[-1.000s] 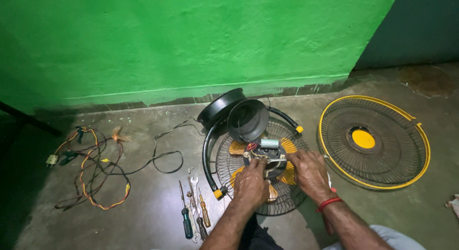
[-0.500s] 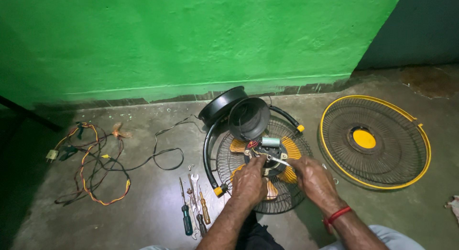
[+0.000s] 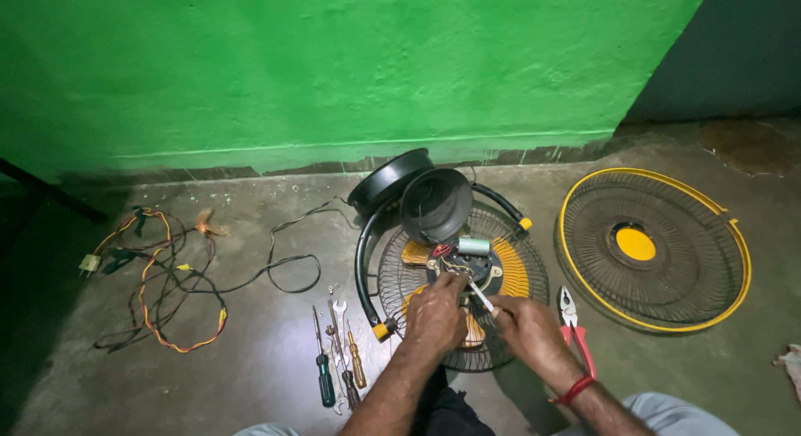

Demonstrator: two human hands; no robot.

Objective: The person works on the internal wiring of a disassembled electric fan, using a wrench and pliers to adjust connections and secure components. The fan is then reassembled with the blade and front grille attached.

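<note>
A dismantled fan lies on the concrete floor: a rear wire grille (image 3: pixel 517 244) with orange blades under it and the motor (image 3: pixel 464 265) with a small silver capacitor on top. My left hand (image 3: pixel 434 312) rests closed on the motor's near side, pinching its wires. My right hand (image 3: pixel 519 327) holds a thin white-tipped tool or wire (image 3: pixel 478 296) pointed at the motor. A black motor cover (image 3: pixel 435 204) leans just beyond the motor.
A yellow-rimmed front grille (image 3: pixel 717 236) lies to the right. Red-handled pliers (image 3: pixel 576 327) lie by my right wrist. Screwdrivers and spanners (image 3: pixel 338 357) lie to the left. A tangle of coloured wires (image 3: pixel 158 277) sits at far left. A green wall stands behind.
My right hand has drawn back from the motor toward me and now holds the thin tool. My left hand stays on the motor.
</note>
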